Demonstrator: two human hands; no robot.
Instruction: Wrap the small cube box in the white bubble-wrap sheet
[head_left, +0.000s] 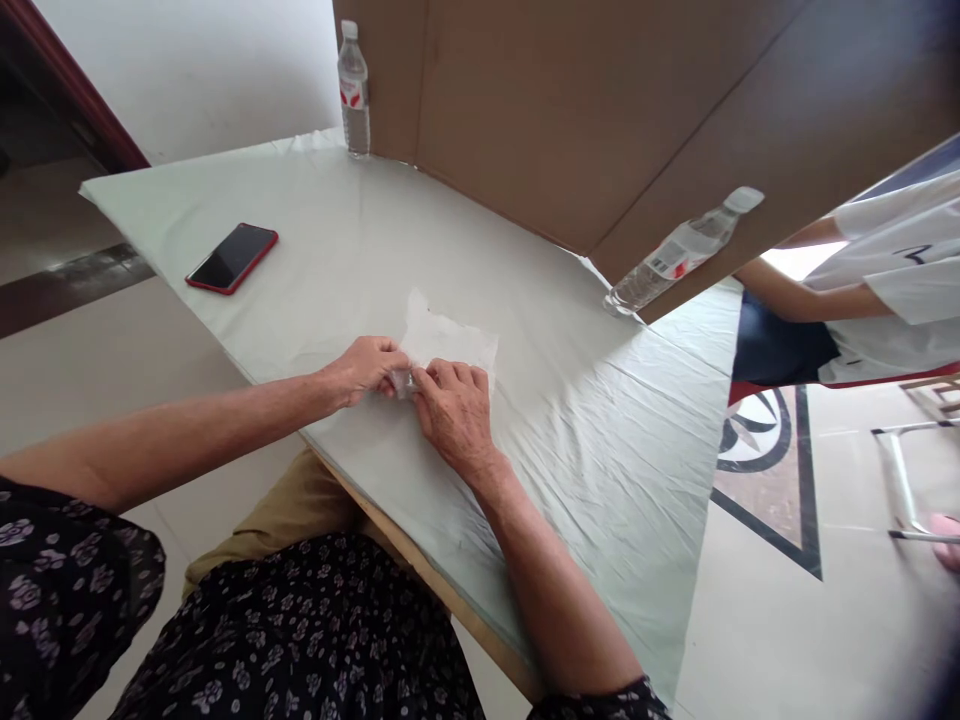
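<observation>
A thin white sheet with ragged edges, like tissue paper [448,341], lies on the covered table in front of me. My left hand [369,368] pinches the near left corner of this sheet between thumb and fingers. My right hand [456,408] rests over its near edge with curled fingers, thumb and forefinger gripping the paper close to the left fingertips. Between the two hands is a small shiny, see-through bit [409,380], too small to make out. The right palm hides part of the sheet.
A phone in a red case [232,258] lies at the left. Along the back stands a tall brown cardboard panel [525,110], with a water bottle [354,95] at its left and another bottle [675,255] at its right. Beyond the panel sits a person in a white shirt [885,270].
</observation>
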